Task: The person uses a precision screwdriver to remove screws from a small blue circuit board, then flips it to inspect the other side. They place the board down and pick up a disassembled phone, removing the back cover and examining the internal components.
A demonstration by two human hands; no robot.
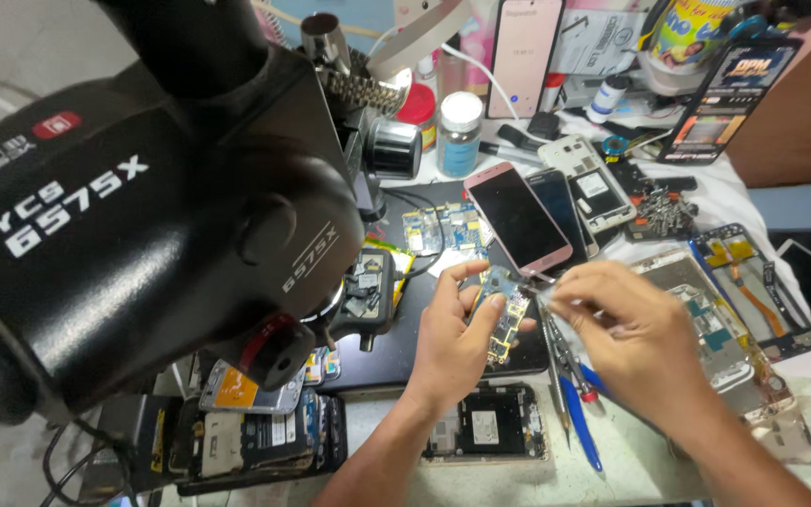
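Closest to me, an opened phone lies face down on the pale table, its insides showing, and just right of it a blue-handled tool points away from me. Above these, my left hand grips a small circuit board by its edges, thumb on the near side and fingers curled round the far side, holding it tilted over the dark mat. My right hand is pinched shut at the board's upper right corner; something thin sits between thumb and forefinger, but I cannot tell what it is. To the right lies a phone frame with an orange ribbon inside. Just beyond my hands, a pink phone rests on a darker phone, screen up. The big black microscope fills the left side. Farther back stand a white-capped jar and a red-capped one beside it, among clutter.
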